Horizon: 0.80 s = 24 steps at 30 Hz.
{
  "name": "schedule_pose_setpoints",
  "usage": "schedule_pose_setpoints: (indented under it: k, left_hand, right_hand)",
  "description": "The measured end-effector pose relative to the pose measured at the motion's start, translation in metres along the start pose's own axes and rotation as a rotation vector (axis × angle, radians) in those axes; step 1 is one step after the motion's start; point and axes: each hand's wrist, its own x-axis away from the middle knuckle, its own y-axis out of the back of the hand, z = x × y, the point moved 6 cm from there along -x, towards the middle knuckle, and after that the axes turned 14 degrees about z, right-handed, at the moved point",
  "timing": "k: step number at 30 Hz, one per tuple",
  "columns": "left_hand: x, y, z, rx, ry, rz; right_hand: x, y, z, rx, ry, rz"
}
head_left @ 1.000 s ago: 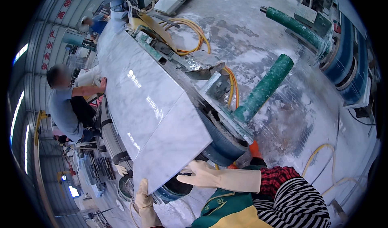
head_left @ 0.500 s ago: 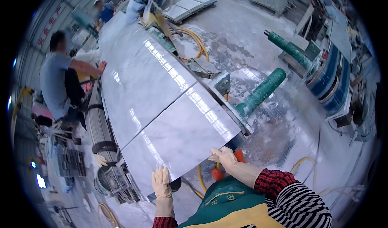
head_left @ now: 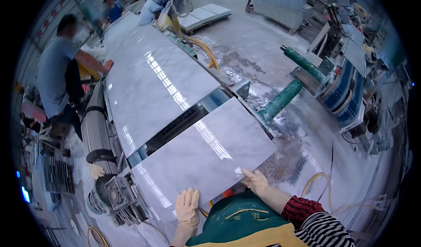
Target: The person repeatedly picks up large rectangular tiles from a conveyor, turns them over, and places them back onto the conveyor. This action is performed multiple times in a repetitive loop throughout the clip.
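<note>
- A polished grey-white stone slab [head_left: 206, 155] lies flat on the machine bed, its near edge turned toward the person; everything below is placed relative to it.
- The left hand [head_left: 187, 206], in a pale work glove, lies flat and spread on the slab's near edge, fingers pointing away from the body. It presses rather than grips, which looks like a way of steadying the glossy surface.
- The right hand [head_left: 254, 181], also gloved, sits at the slab's near right corner with fingers curled over the edge, seemingly holding it there for control of the heavy piece.
- Beyond the slab's far edge, across a dark gap [head_left: 175, 126] in the bed, a second, longer slab [head_left: 153, 80] lies in line with it.
- At the far left of that longer slab a co-worker in a grey shirt [head_left: 55, 78] leans in, one hand on the stone.
- Right of the slab, two green rollers [head_left: 280, 100] angle over the wet floor.
- Left of the slab a ribbed drum [head_left: 94, 128] and a motor [head_left: 109, 194] flank the bed.
</note>
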Motion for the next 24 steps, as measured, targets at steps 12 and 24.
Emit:
schedule_pose_setpoints:
  k: [12, 24]
  left_hand:
    - [-0.142, 0.079, 0.188, 0.201, 0.072, -0.002]
    - [-0.108, 0.029, 0.229, 0.305, 0.522, 0.279]
  right_hand:
    - [0.002, -0.052, -0.072, 0.149, -0.453, 0.234]
    - [-0.008, -0.008, -0.105, 0.25, -0.531, 0.453]
